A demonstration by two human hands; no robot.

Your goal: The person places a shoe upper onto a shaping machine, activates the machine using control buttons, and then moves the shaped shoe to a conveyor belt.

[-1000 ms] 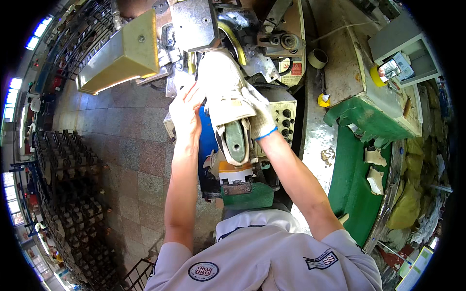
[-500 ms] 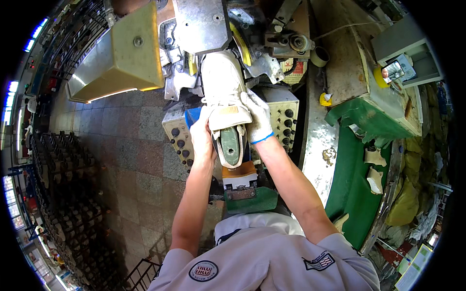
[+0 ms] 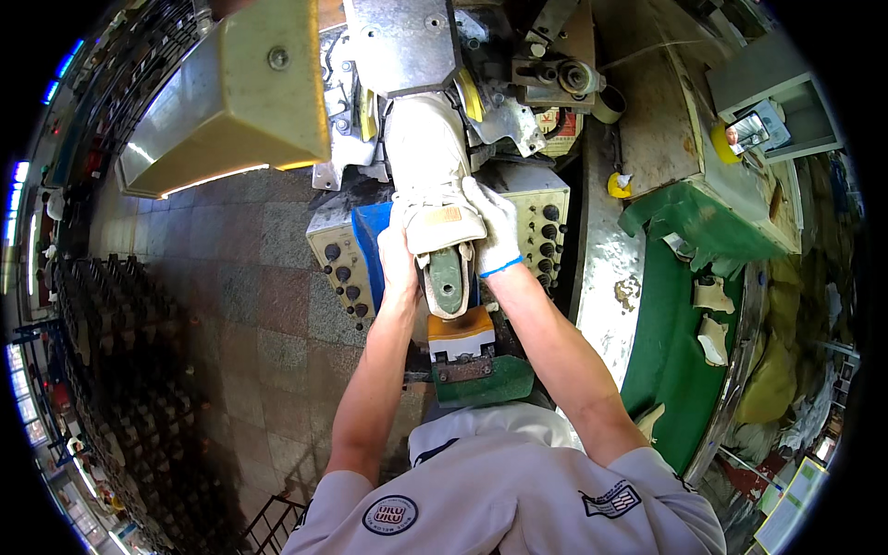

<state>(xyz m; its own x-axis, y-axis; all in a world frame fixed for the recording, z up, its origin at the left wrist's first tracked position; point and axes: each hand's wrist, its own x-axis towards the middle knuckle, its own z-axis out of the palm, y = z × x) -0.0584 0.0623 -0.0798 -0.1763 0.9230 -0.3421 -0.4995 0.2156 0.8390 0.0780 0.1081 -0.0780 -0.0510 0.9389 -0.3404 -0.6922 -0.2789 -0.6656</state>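
One off-white, creased shoe upper (image 3: 424, 148), fitted over a smooth green last (image 3: 447, 276), sits at the upper centre, held from both sides by the bare left hand (image 3: 397, 259) and knit-gloved right hand (image 3: 497, 227) (several fingertips are hidden). Between two yellow strips (image 3: 471, 96), a flat metal plate (image 3: 404, 46) hides the toe tip.

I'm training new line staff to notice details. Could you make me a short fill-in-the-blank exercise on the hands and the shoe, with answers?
1. Unlike the left hand, the right hand wears a ____.
2. At the wrist, that item is edged in ____.
3. The shoe has its toe pointing ____ the person.
4. The form inside the shoe is coloured ____.

Missing words: glove; blue; away from; green.
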